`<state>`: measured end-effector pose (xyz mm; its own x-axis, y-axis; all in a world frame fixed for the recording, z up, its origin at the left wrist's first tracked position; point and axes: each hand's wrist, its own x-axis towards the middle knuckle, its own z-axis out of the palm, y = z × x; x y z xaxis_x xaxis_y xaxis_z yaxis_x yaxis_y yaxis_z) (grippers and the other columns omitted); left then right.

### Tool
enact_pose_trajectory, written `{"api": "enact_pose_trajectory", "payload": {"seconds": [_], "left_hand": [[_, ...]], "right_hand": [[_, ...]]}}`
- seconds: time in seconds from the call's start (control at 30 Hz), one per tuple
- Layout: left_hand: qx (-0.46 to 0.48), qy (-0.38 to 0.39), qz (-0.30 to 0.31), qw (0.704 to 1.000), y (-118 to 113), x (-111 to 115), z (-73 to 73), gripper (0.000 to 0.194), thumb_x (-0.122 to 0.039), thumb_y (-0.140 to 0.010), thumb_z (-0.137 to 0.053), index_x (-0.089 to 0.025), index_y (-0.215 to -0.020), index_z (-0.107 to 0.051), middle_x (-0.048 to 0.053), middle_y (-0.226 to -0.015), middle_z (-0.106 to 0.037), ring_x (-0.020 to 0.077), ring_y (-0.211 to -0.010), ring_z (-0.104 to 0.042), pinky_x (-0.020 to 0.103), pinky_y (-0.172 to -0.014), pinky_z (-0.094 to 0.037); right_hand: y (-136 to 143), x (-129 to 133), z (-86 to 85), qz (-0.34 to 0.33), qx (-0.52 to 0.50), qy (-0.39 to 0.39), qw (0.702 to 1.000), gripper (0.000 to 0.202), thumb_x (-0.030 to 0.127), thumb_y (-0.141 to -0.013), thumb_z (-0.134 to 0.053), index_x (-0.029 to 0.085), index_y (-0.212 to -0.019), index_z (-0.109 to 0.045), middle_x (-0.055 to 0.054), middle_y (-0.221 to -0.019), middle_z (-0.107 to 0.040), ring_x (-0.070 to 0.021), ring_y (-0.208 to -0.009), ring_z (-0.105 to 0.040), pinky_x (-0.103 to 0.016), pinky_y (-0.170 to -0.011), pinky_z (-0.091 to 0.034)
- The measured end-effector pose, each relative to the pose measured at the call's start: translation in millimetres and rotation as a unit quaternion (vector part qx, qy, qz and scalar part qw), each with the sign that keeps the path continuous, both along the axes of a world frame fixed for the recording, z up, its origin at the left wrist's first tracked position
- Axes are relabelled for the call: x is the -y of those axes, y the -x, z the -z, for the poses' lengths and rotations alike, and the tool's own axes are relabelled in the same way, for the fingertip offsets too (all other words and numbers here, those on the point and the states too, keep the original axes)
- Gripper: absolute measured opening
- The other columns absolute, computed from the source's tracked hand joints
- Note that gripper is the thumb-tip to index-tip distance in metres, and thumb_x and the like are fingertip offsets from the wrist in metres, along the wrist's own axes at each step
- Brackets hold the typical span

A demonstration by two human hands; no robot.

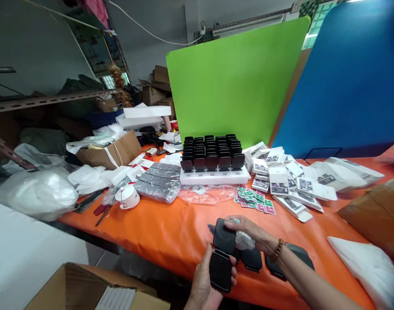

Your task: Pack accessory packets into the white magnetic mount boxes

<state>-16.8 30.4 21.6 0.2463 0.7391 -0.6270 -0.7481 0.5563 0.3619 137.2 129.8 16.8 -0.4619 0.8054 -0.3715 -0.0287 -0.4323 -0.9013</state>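
Observation:
A black folding device (pixel 220 271) with two flat panels joined by a hinge stands opened out near the table's front edge. My left hand (pixel 203 275) is wrapped around its lower panel. On the upper panel, my right hand (pixel 250 229) grips the edge with the thumb across its face. A crumpled white cloth (pixel 245 241) is tucked under the right hand's fingers, and a dark thin tip pokes out left of the panel. Beside my hands lie more black folded devices (pixel 251 259), partly hidden by my right forearm.
Rows of black devices stand in a white foam tray (pixel 212 177). To the right are small white boxes (pixel 279 181) and green-and-pink cards (pixel 253 199). A white mug (pixel 128 197) and plastic-wrapped grey pieces (pixel 159 181) lie left. An open carton (pixel 83 288) is at lower left.

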Motion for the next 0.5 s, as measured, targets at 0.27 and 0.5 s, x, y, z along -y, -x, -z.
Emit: {"api": "enact_pose_trajectory", "payload": {"seconds": [0.27, 0.5], "left_hand": [[0.025, 0.045, -0.027, 0.998, 7.1, 0.2, 10.9, 0.033, -0.044, -0.091, -0.048, -0.013, -0.088, -0.059, 0.013, -0.073, -0.069, 0.0173, -0.055, -0.061, 0.024, -0.051, -0.040], [0.025, 0.017, -0.112, 0.993, 28.1, -7.2, 39.8, 0.018, -0.031, -0.084, -0.059, -0.017, -0.090, -0.066, 0.003, -0.065, -0.062, 0.0181, -0.065, -0.062, 0.029, -0.062, -0.050]], "right_hand": [[21.3, 17.2, -13.5, 0.060, 0.152, -0.282, 0.945, 0.021, 0.038, -0.080, -0.062, 0.017, -0.074, -0.059, -0.002, -0.075, -0.059, -0.0169, -0.072, -0.057, -0.028, -0.066, -0.046], [65.9, 73.9, -7.5, -0.071, 0.285, -0.610, 0.736, 0.010, 0.021, -0.091, -0.052, 0.019, -0.088, -0.061, -0.004, -0.078, -0.064, -0.0161, -0.068, -0.056, -0.026, -0.061, -0.042]]}}
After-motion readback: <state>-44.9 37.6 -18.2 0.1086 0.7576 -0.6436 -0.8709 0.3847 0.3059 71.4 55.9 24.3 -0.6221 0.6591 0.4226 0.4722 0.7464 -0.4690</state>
